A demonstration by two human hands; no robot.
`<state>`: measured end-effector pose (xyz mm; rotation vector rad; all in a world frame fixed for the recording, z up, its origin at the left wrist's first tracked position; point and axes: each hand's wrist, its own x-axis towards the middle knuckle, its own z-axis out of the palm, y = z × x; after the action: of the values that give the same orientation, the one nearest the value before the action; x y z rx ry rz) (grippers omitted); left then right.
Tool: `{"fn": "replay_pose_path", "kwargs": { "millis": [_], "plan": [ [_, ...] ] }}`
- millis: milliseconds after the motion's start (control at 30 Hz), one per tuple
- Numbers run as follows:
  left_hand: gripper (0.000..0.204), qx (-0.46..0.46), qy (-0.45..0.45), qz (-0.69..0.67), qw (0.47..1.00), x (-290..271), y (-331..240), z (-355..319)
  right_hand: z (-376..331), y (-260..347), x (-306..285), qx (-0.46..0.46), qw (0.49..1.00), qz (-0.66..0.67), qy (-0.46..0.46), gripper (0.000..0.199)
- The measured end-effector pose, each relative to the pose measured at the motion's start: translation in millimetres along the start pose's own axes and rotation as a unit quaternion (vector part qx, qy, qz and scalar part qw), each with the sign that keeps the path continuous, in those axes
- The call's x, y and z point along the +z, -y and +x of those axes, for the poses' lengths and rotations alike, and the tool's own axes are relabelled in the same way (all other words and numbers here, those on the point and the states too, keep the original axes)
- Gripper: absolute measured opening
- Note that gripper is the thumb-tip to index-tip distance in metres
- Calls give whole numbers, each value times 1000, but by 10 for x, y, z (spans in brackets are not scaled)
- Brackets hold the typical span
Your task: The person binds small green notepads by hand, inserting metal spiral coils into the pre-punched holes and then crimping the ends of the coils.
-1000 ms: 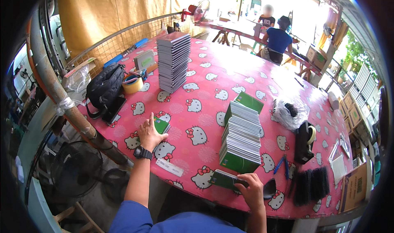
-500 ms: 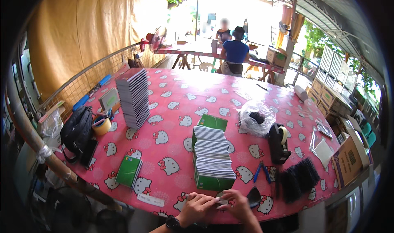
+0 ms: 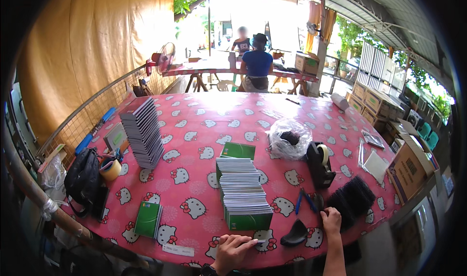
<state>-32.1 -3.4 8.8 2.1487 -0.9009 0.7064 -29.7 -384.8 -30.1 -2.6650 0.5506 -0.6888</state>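
My left hand (image 3: 232,252) is at the table's near edge, its fingers pressed together over a thin pale object (image 3: 260,241) that pokes out past the fingertips. Its kind is not clear. My right hand (image 3: 332,221) is closed beside a bundle of black spiral binding coils (image 3: 352,202); what it grips is hidden. A dark rounded item (image 3: 318,201) shows just beyond its fingers. Between the hands lies a black curved piece (image 3: 294,233). Blue-handled pliers (image 3: 305,201) rest past it. In front of my left hand, a row of green-covered notebooks (image 3: 244,193) leans in a stack.
A tall notebook stack (image 3: 142,132) and a smaller green notebook pile (image 3: 148,220) stand left, near a black bag (image 3: 83,181). A tape dispenser (image 3: 320,164), a plastic bag (image 3: 290,138) with black contents and a cardboard box (image 3: 411,174) are right. Two people sit at a far table.
My right hand has left my left hand and moved right to the black coils. My left hand stays near the front edge with the thin object. The whole view has shifted slightly.
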Motion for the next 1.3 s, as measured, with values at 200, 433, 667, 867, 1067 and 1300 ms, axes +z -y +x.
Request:
{"fn": "replay_pose_path", "kwargs": {
  "millis": [200,433,667,867,1067,1300],
  "plan": [
    [32,-8,2,-19,1000,12,-5,37,68,38,-70,-1,999,32,-39,22],
    [30,-11,6,-17,1000,65,46,-28,152,44,-85,13,999,28,11,23],
    [32,-76,26,-2,997,29,-69,23,100,326,-319,14,991,131,12,25],
    [22,-50,25,19,998,82,-92,103,-419,1410,-691,-35,894,349,278,31],
    [16,-78,43,39,995,42,-34,74,-683,1609,-337,-125,841,399,343,20],
    [15,-72,54,28,996,84,-95,151,-700,1468,-332,-162,861,389,286,25]
  ]
}}
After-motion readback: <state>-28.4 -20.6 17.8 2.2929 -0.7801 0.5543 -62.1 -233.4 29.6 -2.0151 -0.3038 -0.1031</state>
